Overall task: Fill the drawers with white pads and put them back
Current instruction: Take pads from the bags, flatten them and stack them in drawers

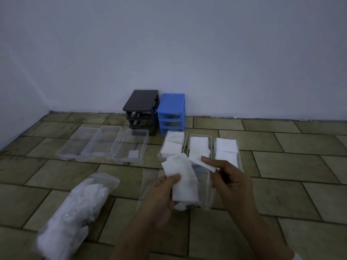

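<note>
My left hand (162, 196) pinches a small stack of white pads (183, 178) above the floor. My right hand (228, 178) pinches a single white pad (205, 163) at the stack's upper right. Behind the hands, three clear drawers (212, 145) lie side by side on the floor, holding white pads. Further left, three more clear drawers (105, 145) lie in a row; the rightmost holds one small pad (133, 154), the other two look empty. A black drawer frame (141, 107) and a blue drawer frame (171, 109) stand against the wall with open slots.
A clear plastic bag (75, 209) full of white pads lies on the tiled floor at the lower left. Another clear bag (203, 186) sits under my hands, partly hidden. A white wall closes off the far side.
</note>
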